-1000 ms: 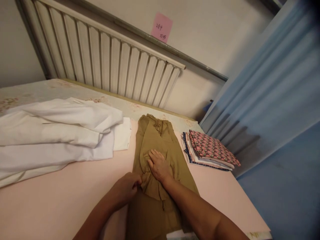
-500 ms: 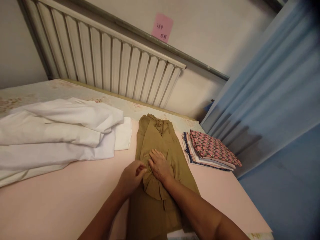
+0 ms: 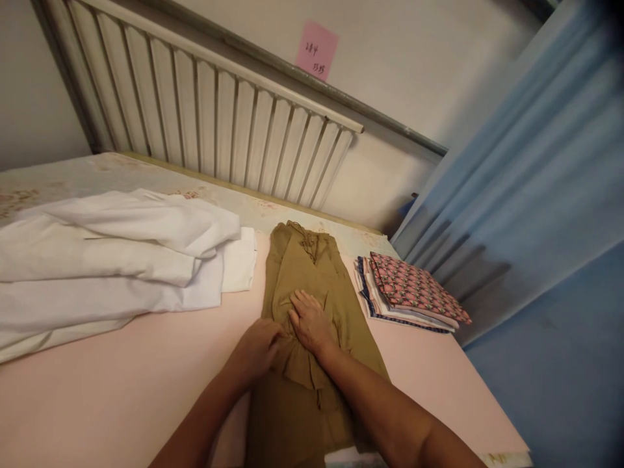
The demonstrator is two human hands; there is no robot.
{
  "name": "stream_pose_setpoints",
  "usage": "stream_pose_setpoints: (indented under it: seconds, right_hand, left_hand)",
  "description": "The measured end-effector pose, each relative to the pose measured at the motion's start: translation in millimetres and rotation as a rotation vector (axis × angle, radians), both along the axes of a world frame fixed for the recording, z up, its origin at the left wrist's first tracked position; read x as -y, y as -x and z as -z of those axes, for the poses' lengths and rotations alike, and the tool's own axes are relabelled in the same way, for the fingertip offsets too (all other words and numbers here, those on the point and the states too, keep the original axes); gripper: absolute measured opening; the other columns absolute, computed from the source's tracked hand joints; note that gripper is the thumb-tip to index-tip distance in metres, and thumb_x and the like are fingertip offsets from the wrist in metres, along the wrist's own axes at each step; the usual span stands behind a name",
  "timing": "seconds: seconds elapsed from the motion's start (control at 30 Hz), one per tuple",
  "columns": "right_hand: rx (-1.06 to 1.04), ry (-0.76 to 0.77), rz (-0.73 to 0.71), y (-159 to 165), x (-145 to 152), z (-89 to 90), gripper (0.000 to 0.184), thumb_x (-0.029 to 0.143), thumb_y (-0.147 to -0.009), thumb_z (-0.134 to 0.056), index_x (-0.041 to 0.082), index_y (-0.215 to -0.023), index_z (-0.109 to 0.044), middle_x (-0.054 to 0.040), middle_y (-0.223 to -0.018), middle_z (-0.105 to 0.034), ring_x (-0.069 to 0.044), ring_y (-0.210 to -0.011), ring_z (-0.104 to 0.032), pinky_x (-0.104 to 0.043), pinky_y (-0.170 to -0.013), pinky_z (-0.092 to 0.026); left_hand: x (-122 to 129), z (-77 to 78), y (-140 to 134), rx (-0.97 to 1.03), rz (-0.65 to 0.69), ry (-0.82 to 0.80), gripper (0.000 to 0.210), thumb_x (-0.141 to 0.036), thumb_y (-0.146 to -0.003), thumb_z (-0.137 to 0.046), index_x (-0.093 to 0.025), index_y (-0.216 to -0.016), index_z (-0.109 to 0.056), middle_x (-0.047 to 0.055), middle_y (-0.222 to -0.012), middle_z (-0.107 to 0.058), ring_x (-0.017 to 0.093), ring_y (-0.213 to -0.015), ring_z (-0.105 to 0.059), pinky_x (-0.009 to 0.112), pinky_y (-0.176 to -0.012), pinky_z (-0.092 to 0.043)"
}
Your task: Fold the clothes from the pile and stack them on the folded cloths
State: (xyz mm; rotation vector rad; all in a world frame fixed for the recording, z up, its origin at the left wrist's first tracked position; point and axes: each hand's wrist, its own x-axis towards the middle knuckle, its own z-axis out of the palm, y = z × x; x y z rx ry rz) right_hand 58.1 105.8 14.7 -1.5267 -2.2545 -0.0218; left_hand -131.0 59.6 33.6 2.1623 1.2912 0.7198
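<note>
I see the olive-brown cloth garment [image 3: 305, 276] lying lengthwise on the pink-covered worktop [image 3: 146, 377]. My left hand [image 3: 258, 351] has its grip closed, fingertips pinching the ruffled cuff [image 3: 302, 367]; my right hand [image 3: 312, 323] rests flat, fingers extended, grasping nothing. Leftward lies 1 rumpled white cloth heap [image 3: 121, 250]; rightward, 1 folded fabric stack [image 3: 414, 289], pink-patterned on top.

The garment [image 3: 324, 273] lies on the table [image 3: 121, 370] between a cloth heap [image 3: 121, 240] at left and a folded stack [image 3: 414, 286] at right. The right hand [image 3: 309, 318] is on it, the left hand [image 3: 263, 341] at its left side. Behind the table is a radiator [image 3: 214, 117]; a curtain [image 3: 492, 175] hangs right of the stack.
</note>
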Motion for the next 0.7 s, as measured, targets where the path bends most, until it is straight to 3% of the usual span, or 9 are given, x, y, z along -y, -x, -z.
stream_pose_setpoints:
  seconds: [0.1, 0.2, 0.5, 0.7]
  right_hand:
    - [0.004, -0.002, 0.000, 0, 0, 0.0, 0.039, 0.029, -0.095, -0.048, 0.023, -0.133, -0.054, -0.0072, -0.143, -0.052, -0.021, -0.136, -0.041, -0.043, -0.116, -0.027]
    - [0.006, -0.004, 0.001, 0, 1, -0.9, 0.039, 0.029, -0.095, -0.049, 0.023, -0.133, -0.054, -0.0073, -0.143, -0.052, -0.021, -0.136, -0.041, -0.043, -0.116, -0.027]
    - [0.010, -0.007, 0.001, 0, 0, -0.9, 0.039, 0.030, -0.095, -0.048, 0.023, -0.133, -0.055, -0.0078, -0.142, -0.052, -0.021, -0.136, -0.042, -0.044, -0.115, -0.028]
    - [0.009, -0.002, 0.003, 0, -1, -0.9, 0.038, 0.029, -0.095, -0.049, 0.022, -0.132, -0.055, -0.0074, -0.142, -0.052, -0.021, -0.135, -0.042, -0.043, -0.115, -0.028]
  left_hand:
    - [-3, -6.1, 6, 0.143, -0.156, 0.021, 0.018, -0.014, -0.079, -0.048, -0.020, -0.090, -0.061, 0.002, -0.089, -0.064, 0.017, -0.086, -0.058, 0.030, -0.079, -0.045]
    - [-4, -10.3, 8, 0.197, -0.217, 0.050, 0.017, -0.016, -0.080, -0.046, -0.021, -0.089, -0.060, 0.001, -0.086, -0.064, 0.016, -0.080, -0.058, 0.029, -0.076, -0.045]
    - [3, -2.3, 6, -0.006, -0.041, 0.132, 0.019, -0.008, -0.076, -0.046, -0.022, -0.082, -0.058, 0.000, -0.082, -0.063, 0.016, -0.079, -0.057, 0.028, -0.073, -0.042]
    - [14, 6.6, 6, -0.047, 0.040, 0.019, 0.044, -0.006, -0.065, -0.051, -0.021, -0.106, -0.058, 0.007, -0.105, -0.062, 0.022, -0.102, -0.055, 0.034, -0.089, -0.042]
